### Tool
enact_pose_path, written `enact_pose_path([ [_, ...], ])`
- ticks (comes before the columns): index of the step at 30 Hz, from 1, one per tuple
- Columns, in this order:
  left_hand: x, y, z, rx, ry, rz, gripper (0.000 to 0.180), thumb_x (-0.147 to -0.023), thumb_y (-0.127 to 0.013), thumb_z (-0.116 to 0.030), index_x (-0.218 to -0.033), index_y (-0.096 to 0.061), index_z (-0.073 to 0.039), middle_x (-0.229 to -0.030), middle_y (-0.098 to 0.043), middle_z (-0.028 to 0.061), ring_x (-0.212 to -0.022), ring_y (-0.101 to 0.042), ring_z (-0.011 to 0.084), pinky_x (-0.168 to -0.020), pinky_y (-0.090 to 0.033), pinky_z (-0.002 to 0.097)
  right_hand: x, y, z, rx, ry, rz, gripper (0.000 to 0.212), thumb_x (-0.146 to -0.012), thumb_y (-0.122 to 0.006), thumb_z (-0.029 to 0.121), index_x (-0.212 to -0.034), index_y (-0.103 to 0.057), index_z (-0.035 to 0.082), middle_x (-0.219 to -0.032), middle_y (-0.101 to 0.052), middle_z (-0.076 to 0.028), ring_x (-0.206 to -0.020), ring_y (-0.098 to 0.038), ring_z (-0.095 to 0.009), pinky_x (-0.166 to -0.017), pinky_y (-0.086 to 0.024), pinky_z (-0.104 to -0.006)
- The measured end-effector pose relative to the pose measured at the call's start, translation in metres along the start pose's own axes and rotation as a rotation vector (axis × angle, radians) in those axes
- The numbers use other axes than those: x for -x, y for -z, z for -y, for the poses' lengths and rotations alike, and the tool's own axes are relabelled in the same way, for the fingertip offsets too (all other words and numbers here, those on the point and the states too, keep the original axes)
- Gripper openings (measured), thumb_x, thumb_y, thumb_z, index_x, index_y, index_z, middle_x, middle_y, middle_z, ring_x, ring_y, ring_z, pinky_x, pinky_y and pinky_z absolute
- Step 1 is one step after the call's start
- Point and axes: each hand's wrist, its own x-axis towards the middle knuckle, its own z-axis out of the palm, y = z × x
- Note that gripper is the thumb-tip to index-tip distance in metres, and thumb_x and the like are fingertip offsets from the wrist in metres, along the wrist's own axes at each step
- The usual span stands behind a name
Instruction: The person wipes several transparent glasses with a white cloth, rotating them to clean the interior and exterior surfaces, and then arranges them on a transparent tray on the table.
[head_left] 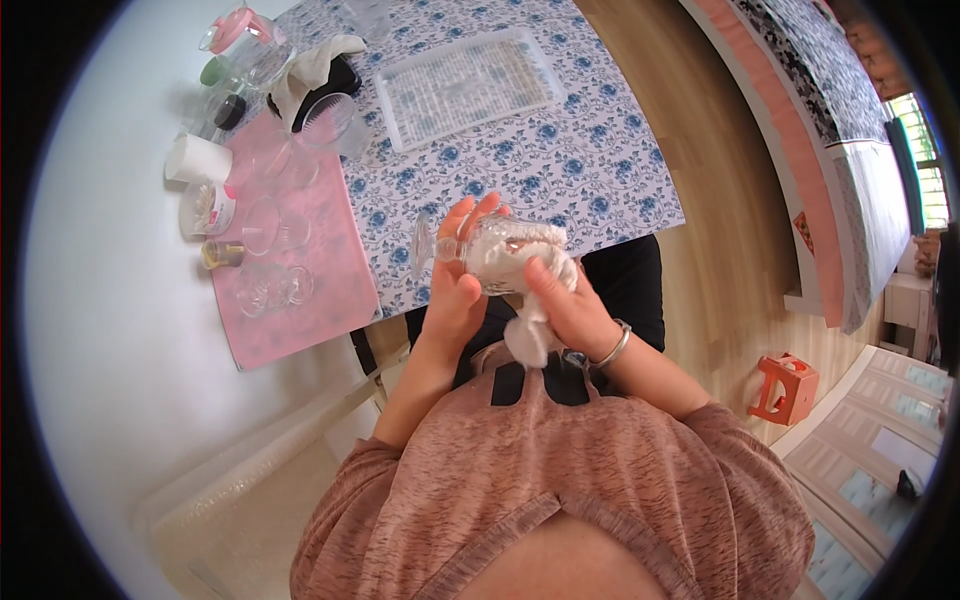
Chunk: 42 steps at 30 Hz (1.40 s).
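A clear stemmed glass goblet point(492, 238) lies sideways above the near edge of the table, its foot to the left and its mouth to the right. My left hand point(455, 302) is closed around it near the stem. A crumpled white cloth point(529, 340) covers part of the bowl and mouth, with one end hanging down in front of me. My right hand point(580, 315) grips this cloth against the glass, thumb on top; its other fingers are mostly hidden.
A blue-flowered tablecloth point(520, 170) covers the table. A clear plastic tray point(392, 125) lies at the back. On the left, a pink mat point(320, 285) bears several clear glasses. Behind it are a pink-lidded pitcher point(262, 55) and a white roll point(200, 160). An orange stool point(785, 390) stands on the floor.
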Motion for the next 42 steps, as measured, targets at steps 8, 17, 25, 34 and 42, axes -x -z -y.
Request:
enact_pose_path([
  [8,0.008,-0.015,-0.016,0.15,0.27,-0.152,0.053,-0.083,-0.05,-0.04,-0.116,-0.042,0.0,-0.103,-0.054,0.013,-0.094,-0.054,0.0209,-0.083,-0.043,0.0315,-0.007,0.007,-0.005,1.014,0.711,0.255,0.038,-0.079,-0.062,0.022,-0.109,-0.05,0.002,-0.109,-0.051,-0.014,-0.098,-0.05,-0.031,-0.083,-0.04,-0.0373],
  [17,0.005,-0.009,-0.015,-0.041,0.126,0.011,0.064,-0.076,-0.062,-0.042,-0.121,-0.039,-0.003,-0.117,-0.047,0.0138,-0.101,-0.051,0.0217,-0.087,-0.041,0.0323,0.002,0.01,0.014,-0.182,-0.231,0.107,0.046,-0.084,-0.055,0.028,-0.119,-0.038,0.004,-0.106,-0.053,-0.008,-0.089,-0.056,-0.016,-0.072,-0.05,-0.0326],
  [25,0.009,-0.007,-0.022,0.237,0.347,-0.211,0.05,-0.082,-0.051,-0.039,-0.114,-0.044,-0.002,-0.106,-0.052,0.0156,-0.098,-0.053,0.0256,-0.085,-0.043,0.0372,-0.003,-0.007,0.005,1.063,0.61,0.243,0.035,-0.077,-0.062,0.018,-0.107,-0.052,0.003,-0.102,-0.056,-0.013,-0.088,-0.057,-0.026,-0.074,-0.047,-0.0309],
  [34,0.015,-0.002,-0.015,-0.236,0.124,-0.075,0.067,-0.08,-0.051,-0.047,-0.123,-0.035,0.002,-0.118,-0.045,0.0146,-0.102,-0.051,0.0225,-0.088,-0.04,0.0349,0.0,-0.001,-0.005,-0.087,-0.16,0.06,0.039,-0.084,-0.056,0.018,-0.118,-0.043,0.004,-0.11,-0.051,-0.003,-0.097,-0.051,-0.012,-0.08,-0.043,-0.0273],
  [42,0.009,-0.005,-0.021,-0.109,0.353,-0.291,0.049,-0.085,-0.047,-0.038,-0.111,-0.046,0.003,-0.101,-0.055,0.0121,-0.091,-0.055,0.0194,-0.08,-0.044,0.0319,-0.009,-0.007,-0.011,1.183,0.649,0.141,0.036,-0.073,-0.062,0.017,-0.107,-0.053,0.011,-0.109,-0.053,-0.01,-0.099,-0.051,-0.028,-0.086,-0.038,-0.0402],
])
